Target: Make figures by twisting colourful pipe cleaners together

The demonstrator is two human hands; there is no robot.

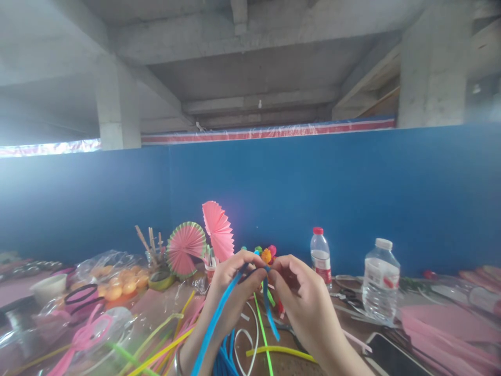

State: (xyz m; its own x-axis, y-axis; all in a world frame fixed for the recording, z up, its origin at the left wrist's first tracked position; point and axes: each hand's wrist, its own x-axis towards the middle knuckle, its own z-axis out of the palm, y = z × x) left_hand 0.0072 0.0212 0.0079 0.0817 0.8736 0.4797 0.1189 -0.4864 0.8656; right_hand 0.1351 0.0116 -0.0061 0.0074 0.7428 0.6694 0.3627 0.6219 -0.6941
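Both hands meet above the middle of the table, fingertips nearly touching. My left hand (237,284) is closed, its thumb and fingers pinching a blue fuzzy strip (219,318) whose long end hangs over the back of the hand toward the bottom edge. My right hand (299,297) pinches the same strip near its bend, and a shorter end dangles between the hands. Under them lie a coil of blue strips (226,357), a green strip (263,334) and a white loop (250,339). The exact crossing of the strip at the fingertips is partly hidden.
Pink paper fans (218,230) stand behind my left hand. At the right are a red-capped bottle (321,256), a larger bottle (381,284), scissors (348,296) and a phone (393,357). Orange balls (123,284) and a pink bow (88,334) lie left. A blue partition (274,193) rises behind.
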